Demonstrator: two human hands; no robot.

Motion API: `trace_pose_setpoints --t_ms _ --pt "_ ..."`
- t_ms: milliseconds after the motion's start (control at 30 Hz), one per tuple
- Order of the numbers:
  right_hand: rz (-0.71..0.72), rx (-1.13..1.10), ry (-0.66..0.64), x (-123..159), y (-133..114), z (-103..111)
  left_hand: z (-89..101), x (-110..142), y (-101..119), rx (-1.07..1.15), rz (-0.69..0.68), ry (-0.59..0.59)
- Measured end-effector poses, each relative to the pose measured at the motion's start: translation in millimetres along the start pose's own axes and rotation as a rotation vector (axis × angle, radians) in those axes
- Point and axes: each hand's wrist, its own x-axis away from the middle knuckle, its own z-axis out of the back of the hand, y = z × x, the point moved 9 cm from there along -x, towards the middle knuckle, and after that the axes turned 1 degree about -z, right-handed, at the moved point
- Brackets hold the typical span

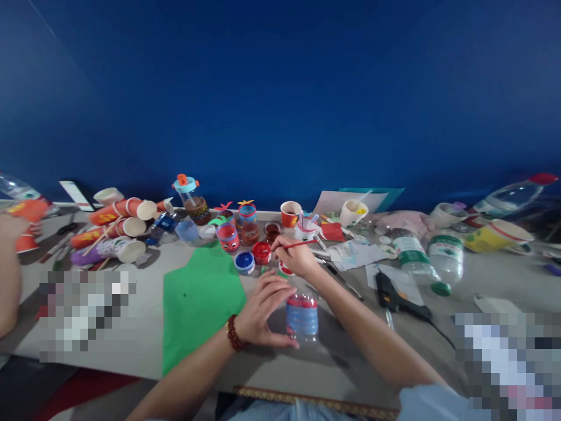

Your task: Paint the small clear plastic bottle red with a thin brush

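My right hand [298, 257] is closed around a thin red-handled paintbrush [301, 243], its bristle end by an open jar of red paint [262, 253]. Below it, the cut-off bottom of a clear plastic bottle [302, 318] stands on the table, painted with a blue band and red near its top. My left hand [263, 313] curves along the bottle's left side, fingers outstretched and thumb beside the base; firm contact cannot be made out. A jar of blue paint [244, 262] sits left of the red one. Another jar is partly hidden behind my right hand.
Green paper [201, 298] lies left of my hands. Painted bottle cups [228, 237] stand behind the paints. To the right are a black glue gun [401, 298] with a cord and green-labelled bottles [412, 254]. Stacked paper cups [118, 225] and another person's arm [9, 275] are at left.
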Motion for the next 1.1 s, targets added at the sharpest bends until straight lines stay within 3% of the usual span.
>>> trace_pose_setpoints --t_ms 200,367,467,500,600,800,900,1100 --pt "0.004 -0.116 0.056 3 1 8 2.5 -2 -1 0.005 0.026 0.024" --pt "-0.036 -0.304 0.210 22 6 44 5.2 -1 -12 0.010 0.099 0.073" --pt "-0.077 -0.428 0.316 52 8 76 6.6 0 -20 -0.018 0.156 0.099" --pt "-0.110 -0.563 0.348 66 11 84 7.5 1 -21 -0.033 0.172 0.107" --pt "-0.194 -0.796 0.361 114 20 95 11.0 2 -24 -0.066 0.202 0.129" --pt "-0.193 -0.723 0.502 195 24 93 8.2 2 -26 -0.072 0.274 0.074" --pt "-0.167 -0.661 0.514 209 21 83 6.4 0 -23 -0.079 0.266 0.061" --pt "-0.180 -0.621 0.511 210 26 78 7.9 -1 -22 -0.071 0.248 0.064"
